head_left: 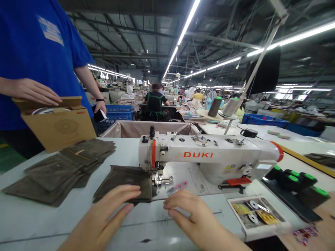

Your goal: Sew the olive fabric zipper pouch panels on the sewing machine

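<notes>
My left hand (104, 212) is open, fingers and thumb apart, with nothing visible between them. It hovers at the near edge of a stack of dark olive fabric pieces (123, 179), whose right edge lies by the presser foot (159, 179) of a white sewing machine (193, 150). In front of the needle area, my right hand (192, 214) is closed, thumb and index fingertips almost together. A faint thread-like line shows at those fingertips, too fine to name. Pink-handled thread snips (178, 187) lie on the machine bed just beyond the right hand.
More olive fabric pieces (60, 167) lie at left. Beside the table, a person in a blue shirt (39, 45) touches a cardboard box (60, 125). A parts tray (258, 214) with bobbins and black thread spools (290, 181) sit at right. A cloth-lined bin (157, 128) stands behind.
</notes>
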